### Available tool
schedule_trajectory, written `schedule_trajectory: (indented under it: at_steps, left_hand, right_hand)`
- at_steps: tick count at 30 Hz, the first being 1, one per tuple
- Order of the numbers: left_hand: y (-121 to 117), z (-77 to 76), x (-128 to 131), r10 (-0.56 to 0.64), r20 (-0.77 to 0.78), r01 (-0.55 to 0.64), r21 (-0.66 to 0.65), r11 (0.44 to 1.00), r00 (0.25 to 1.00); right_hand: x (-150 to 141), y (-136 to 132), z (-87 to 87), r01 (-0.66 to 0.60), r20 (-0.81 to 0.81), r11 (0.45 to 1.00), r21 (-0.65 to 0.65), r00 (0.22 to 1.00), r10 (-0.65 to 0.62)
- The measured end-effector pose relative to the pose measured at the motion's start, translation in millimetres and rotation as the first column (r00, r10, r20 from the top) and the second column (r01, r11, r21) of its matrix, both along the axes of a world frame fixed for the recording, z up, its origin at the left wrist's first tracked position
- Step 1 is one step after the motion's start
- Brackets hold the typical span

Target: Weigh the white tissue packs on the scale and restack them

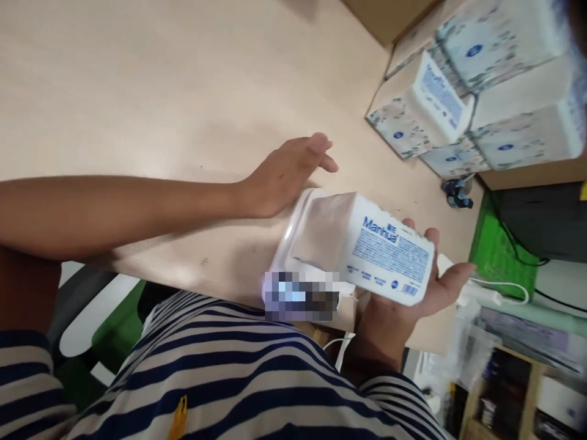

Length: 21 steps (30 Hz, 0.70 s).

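Observation:
A pack of tissues [389, 253] with blue "Manhua" print on its white end lies tilted over a white device [287, 253]. The device has a rounded edge, and its front is pixelated. My right hand [428, 284] holds the pack at its printed end, fingers behind it and thumb sticking out to the side. Just beyond the device, my left hand [291, 174] hovers near the pack's other end. Its fingers are loosely stretched and hold nothing; some are hidden behind the hand.
Several similar tissue packs [504, 116] are stacked at the upper right of the pale table [137, 91], beside a cardboard box [389, 15]. A small dark object [457, 192] sits near the table's edge. A white cable [502, 293] and wooden shelf [527, 391] are at the right.

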State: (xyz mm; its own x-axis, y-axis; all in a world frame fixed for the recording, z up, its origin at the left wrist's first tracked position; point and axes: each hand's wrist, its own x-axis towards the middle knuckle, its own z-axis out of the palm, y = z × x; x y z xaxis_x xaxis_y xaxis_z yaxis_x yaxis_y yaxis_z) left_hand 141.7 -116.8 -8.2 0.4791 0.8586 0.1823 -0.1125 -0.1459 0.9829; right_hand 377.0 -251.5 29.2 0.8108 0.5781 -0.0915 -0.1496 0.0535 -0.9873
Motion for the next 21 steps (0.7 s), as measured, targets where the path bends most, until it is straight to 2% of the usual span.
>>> schedule_trajectory:
  at_steps: [4,8,11,16,21]
  left_hand:
    - [-2.3,15.4,1.3,-0.026,-0.103,0.030,0.039,0.999,0.994]
    - [-1.4,17.0,5.0,-0.065,-0.171,0.073,0.043,0.996,0.983]
    - [-0.6,13.1,6.8,-0.102,-0.141,0.108,0.035,0.994,0.985]
    - [-0.3,6.7,7.3,-0.082,-0.042,0.081,-0.013,0.997,0.996]
    - [-1.8,7.1,4.3,-0.110,-0.082,0.112,0.009,0.994,0.990]
  right_hand:
    - [-19.5,-0.6,7.2,-0.114,0.064,0.993,-0.042,0.991,0.117]
    - [-34.8,-0.9,8.6,-0.215,0.108,0.974,-0.065,0.969,0.221]
    - [-42.6,-1.2,7.6,-0.200,0.143,0.979,-0.035,0.969,0.203]
    - [-40.7,1.6,3.8,-0.167,0.182,0.986,0.009,0.970,0.163]
    - [-31.2,6.1,-1.1,-0.158,0.123,0.987,0.031,0.980,0.153]
